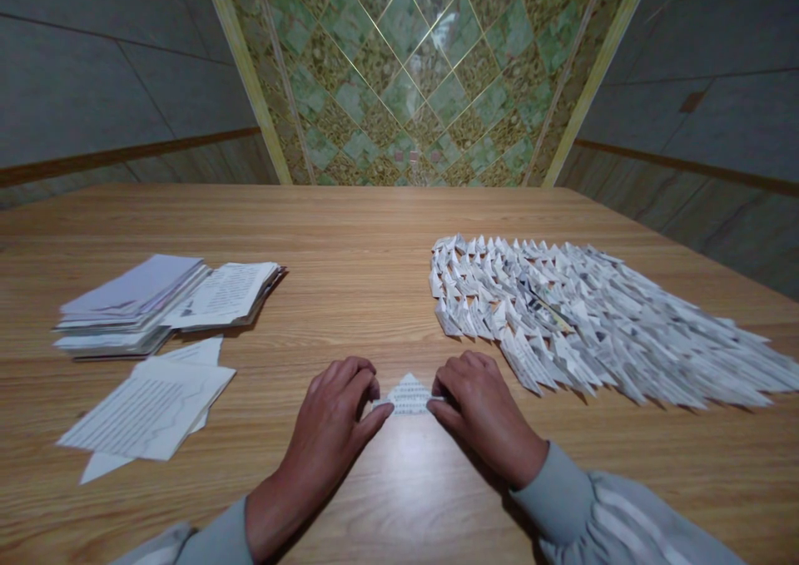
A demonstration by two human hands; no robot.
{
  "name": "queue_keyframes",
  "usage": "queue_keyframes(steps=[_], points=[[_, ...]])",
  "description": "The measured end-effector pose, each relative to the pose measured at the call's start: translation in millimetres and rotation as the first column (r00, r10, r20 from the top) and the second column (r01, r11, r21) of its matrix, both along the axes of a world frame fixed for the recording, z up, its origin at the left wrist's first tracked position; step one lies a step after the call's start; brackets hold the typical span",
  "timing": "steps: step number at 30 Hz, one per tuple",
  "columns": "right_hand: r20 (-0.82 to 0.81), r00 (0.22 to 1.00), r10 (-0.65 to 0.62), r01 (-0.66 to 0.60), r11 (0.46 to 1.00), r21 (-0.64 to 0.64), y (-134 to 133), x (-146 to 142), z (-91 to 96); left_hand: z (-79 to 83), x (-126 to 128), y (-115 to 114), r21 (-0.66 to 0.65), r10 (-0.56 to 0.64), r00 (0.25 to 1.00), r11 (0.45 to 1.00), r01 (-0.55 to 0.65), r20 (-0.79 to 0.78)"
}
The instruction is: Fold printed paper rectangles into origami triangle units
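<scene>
A small sheet of printed paper [410,394], folded to a peak at the top, lies between my hands near the front of the table. My left hand [337,411] pinches its left end between thumb and curled fingers. At the opposite end, my right hand [478,407] grips the paper the same way, thumb on the near side. Both ends of the fold are hidden under my fingers. Right of my right hand stand many folded paper boats [549,315], packed in rows.
On the left are a thick stack of paper [131,299], a smaller printed pile [225,290] leaning against it, and loose printed sheets [150,407] in front. The wooden table [349,224] reaches back toward a tiled wall [405,74].
</scene>
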State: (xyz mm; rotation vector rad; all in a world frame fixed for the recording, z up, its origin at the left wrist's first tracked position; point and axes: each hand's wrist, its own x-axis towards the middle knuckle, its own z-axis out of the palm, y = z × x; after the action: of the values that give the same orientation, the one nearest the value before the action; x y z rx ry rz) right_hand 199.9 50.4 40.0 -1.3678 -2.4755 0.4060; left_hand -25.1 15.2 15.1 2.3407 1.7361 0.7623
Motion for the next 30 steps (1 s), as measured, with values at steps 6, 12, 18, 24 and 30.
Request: queue_keyframes(steps=[6, 12, 18, 24, 30], points=[[-0.027, 0.983, 0.180, -0.177, 0.979, 0.106, -1, -3, -2.4, -6.8, 2, -1, 0.231, -0.211, 0.973, 0.946, 0.227, -0.093], [0.009, 0.961, 0.276, -0.272, 0.940, 0.207, -3, -9, -9.0, -3.2, 4, -1, 0.175, -0.271, 0.955, 0.941, 0.289, -0.120], [0.029, 0.967, 0.254, -0.255, 0.945, 0.207, -7, -10, -4.3, -1.3, 6, 0, 0.247, -0.263, 0.949, 0.921, 0.300, -0.174], [-0.021, 0.973, 0.229, -0.215, 0.938, 0.272, -2, -15, -10.1, 2.0, 7, 0, 0.256, -0.229, 0.963, 0.931, 0.258, -0.139], [-0.203, 0.944, 0.260, -0.180, 0.922, 0.344, -6, -16, -10.2, 9.6, 10, -4, 0.252, -0.257, 0.965, 0.932, 0.262, -0.054]])
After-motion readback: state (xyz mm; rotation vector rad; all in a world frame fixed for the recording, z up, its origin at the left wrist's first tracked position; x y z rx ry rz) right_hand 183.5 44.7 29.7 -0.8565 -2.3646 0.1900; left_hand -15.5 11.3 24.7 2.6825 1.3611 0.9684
